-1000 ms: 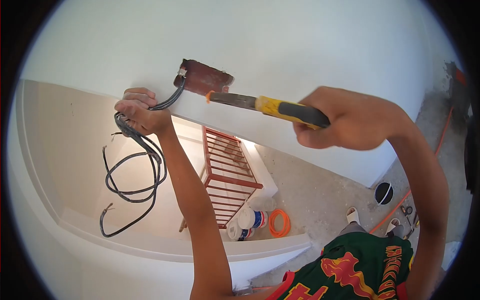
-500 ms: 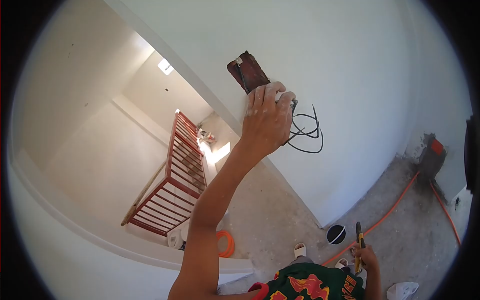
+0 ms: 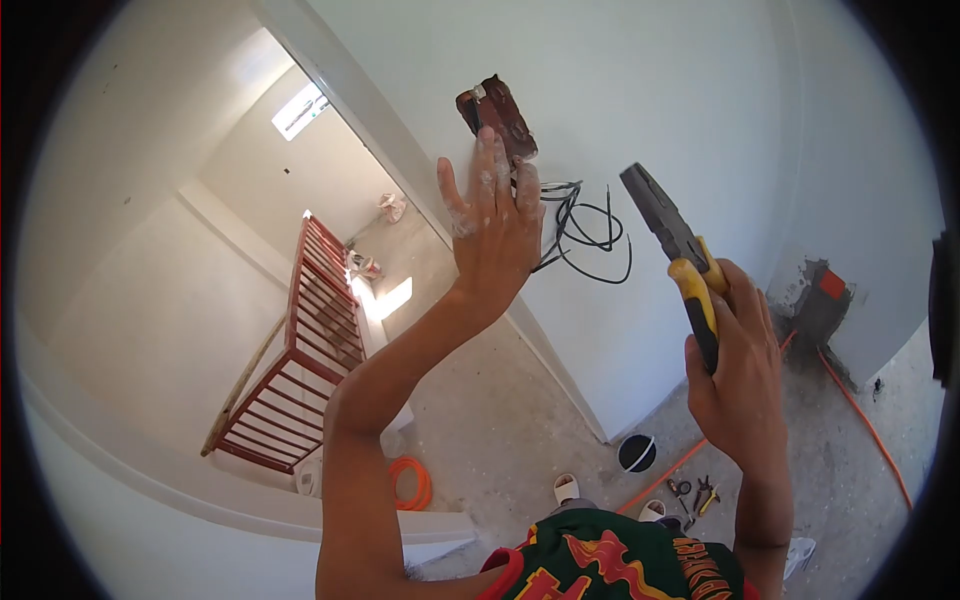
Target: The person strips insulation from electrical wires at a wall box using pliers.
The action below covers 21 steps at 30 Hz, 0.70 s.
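Note:
Fingers spread, my left hand [image 3: 497,235] is against the lower part of a dark reddish-brown electrical box [image 3: 507,118] set in the white wall. White powder or plaster coats its fingertips. Several thin black wires [image 3: 606,245] come out beside that hand and loop loosely to its right. My right hand [image 3: 742,375] is wrapped round the yellow-and-black handles of a pair of combination pliers [image 3: 662,215]. The pliers' jaws point up and left, to the right of the wires.
Several small tools [image 3: 700,495] lie on the concrete floor near my feet, beside a black bucket [image 3: 637,453]. Orange conduit [image 3: 870,430] runs to a grey patch on the right wall; an orange coil [image 3: 411,484] lies left. A red-brown railing [image 3: 300,370] stands beyond the doorway.
My right hand has risen from low by my body to wall height with the pliers. My left hand's fingers have uncurled and spread over the box.

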Tool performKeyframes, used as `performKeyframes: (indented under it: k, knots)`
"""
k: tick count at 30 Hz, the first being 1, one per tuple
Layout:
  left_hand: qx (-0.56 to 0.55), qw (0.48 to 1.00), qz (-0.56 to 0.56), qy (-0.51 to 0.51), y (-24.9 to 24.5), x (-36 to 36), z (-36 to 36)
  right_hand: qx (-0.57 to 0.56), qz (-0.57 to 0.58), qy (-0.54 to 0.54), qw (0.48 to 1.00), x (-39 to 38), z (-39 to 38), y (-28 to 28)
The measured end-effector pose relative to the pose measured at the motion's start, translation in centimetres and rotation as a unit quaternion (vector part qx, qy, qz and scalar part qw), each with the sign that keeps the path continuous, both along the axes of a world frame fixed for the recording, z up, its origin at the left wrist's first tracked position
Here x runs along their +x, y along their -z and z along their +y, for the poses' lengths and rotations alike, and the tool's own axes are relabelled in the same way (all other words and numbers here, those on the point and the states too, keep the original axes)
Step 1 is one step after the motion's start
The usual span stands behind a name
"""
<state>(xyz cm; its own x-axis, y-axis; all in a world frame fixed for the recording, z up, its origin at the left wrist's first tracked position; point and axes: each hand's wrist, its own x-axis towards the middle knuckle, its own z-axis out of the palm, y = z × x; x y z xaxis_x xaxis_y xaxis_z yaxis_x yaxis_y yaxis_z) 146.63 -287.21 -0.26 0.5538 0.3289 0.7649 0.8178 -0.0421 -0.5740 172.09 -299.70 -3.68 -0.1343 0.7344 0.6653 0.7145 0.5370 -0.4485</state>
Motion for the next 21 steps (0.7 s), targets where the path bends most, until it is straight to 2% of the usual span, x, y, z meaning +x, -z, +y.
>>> performKeyframes:
  k: [3,5,12,18,21]
  knots:
    - [-0.015,0.999,-0.018,0.024,0.5,-0.2,-0.5,0.064,-0.009,-0.015,0.998,-3.4,2.8,-3.0]
    - [-0.036,0.999,-0.018,0.0,0.6,-0.1,-1.1,0.099,-0.033,-0.027,0.994,-5.2,5.0,-3.6]
    - [-0.054,0.997,0.001,-0.063,1.4,0.1,-2.2,0.118,-0.052,-0.06,0.99,-8.1,8.3,-4.7]
    - [-0.027,0.997,0.023,-0.07,1.7,-0.4,-1.7,0.142,-0.048,-0.048,0.988,-9.1,9.9,-4.7]
    - [-0.051,0.995,-0.014,-0.085,1.7,0.1,-2.0,0.146,-0.03,-0.047,0.988,-9.8,10.1,-4.7]
